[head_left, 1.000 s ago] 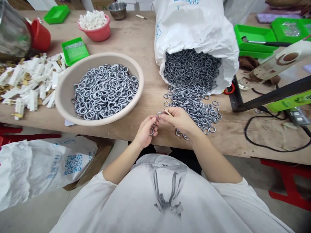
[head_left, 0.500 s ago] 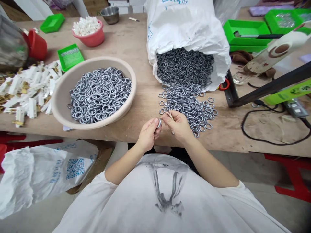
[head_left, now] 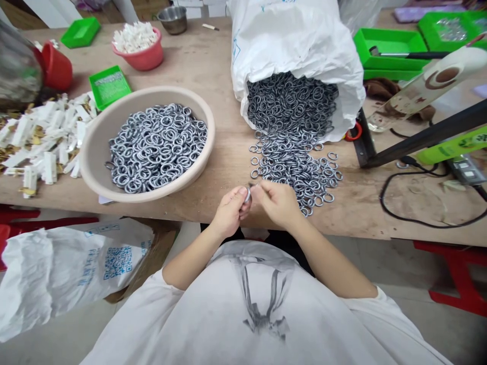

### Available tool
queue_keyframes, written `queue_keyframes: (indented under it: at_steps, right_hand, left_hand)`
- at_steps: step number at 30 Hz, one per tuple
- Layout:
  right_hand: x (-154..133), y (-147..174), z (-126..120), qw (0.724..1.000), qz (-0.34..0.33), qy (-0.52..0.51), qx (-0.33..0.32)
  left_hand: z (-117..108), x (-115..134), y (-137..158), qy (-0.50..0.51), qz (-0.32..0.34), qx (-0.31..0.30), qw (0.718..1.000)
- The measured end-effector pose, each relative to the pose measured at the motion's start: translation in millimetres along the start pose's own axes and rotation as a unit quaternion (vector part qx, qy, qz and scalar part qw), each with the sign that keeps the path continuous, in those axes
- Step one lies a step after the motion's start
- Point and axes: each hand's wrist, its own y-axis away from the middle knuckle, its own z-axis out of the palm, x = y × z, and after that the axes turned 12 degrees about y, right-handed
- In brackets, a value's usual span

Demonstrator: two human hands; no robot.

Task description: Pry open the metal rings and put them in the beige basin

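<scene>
At the front edge of the table, my left hand (head_left: 228, 210) is closed, pinching a grey ring (head_left: 248, 194) between thumb and fingers. Close against it on the right is my right hand (head_left: 279, 203), its fingers closed too. A thin, dark-tipped thing pokes out near those fingertips by the ring, too small to name. Just beyond my right hand lies a loose pile of grey rings (head_left: 292, 162), spilling from the mouth of a white sack (head_left: 292, 40). To the left stands a wide beige basin (head_left: 209, 119) holding many similar rings.
White pieces with brass-coloured parts (head_left: 49, 132) cover the table's left side. Behind are a red bowl (head_left: 146, 61), green trays (head_left: 110, 94) and a metal bowl (head_left: 173, 23). On the right, a black metal bar (head_left: 426, 134) and a cable (head_left: 384, 203) take up room.
My right hand has turned slightly, and its fingertips have come in against the ring. My left hand keeps hold of the ring in nearly the same place.
</scene>
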Motion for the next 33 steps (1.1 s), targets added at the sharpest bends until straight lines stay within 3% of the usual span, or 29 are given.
queue_keyframes:
  at_steps: [3,7,10,12,14,15,17,19,21,24,30,33]
  right_hand:
    - [10.1,-21.3,2.0,0.991,0.077,0.112,-0.011]
    - [10.6,-48.5,11.2,0.965,0.032,0.256,-0.056]
    - [8.4,-59.5,15.3,0.960,0.030,0.269,-0.073]
    - [8.4,-59.1,14.3,0.981,0.035,0.186,-0.046]
    - [8.1,-51.9,12.1,0.998,0.030,-0.008,-0.045]
    - [7.4,-46.1,11.4,0.989,0.022,-0.133,-0.066]
    - [4.7,-32.7,12.2,0.926,0.007,-0.358,-0.122]
    - [1.2,-20.3,15.4,0.862,0.003,-0.481,-0.160]
    - [-1.4,-11.7,18.6,0.843,0.013,-0.514,-0.158]
    - [-3.5,-5.1,18.2,0.858,0.025,-0.499,-0.120]
    - [-7.9,1.0,8.4,0.945,-0.027,-0.326,0.018]
    - [-7.3,2.9,6.8,0.953,-0.047,-0.291,0.073]
  left_hand:
    - [-6.4,0.0,4.0,-0.028,-0.012,-0.046,0.998]
    - [-16.8,5.4,0.7,-0.050,-0.020,-0.010,0.999]
    - [-24.0,10.8,-5.0,-0.050,-0.023,0.022,0.998]
    - [-27.2,12.8,-8.3,-0.023,-0.028,0.046,0.998]
    - [-27.7,13.0,-10.8,0.017,-0.043,0.060,0.997]
    - [-26.8,12.4,-11.7,0.033,-0.052,0.064,0.996]
    - [-22.9,10.1,-12.8,0.042,-0.069,0.067,0.994]
    - [-17.5,7.6,-12.6,0.030,-0.095,0.047,0.994]
    - [-12.4,5.8,-11.5,0.032,-0.137,-0.003,0.990]
    - [-7.0,4.3,-9.6,0.051,-0.157,-0.047,0.985]
    - [-1.3,-1.0,-7.8,-0.007,-0.021,0.030,0.999]
    - [0.4,-1.3,-6.3,-0.015,0.004,0.014,1.000]
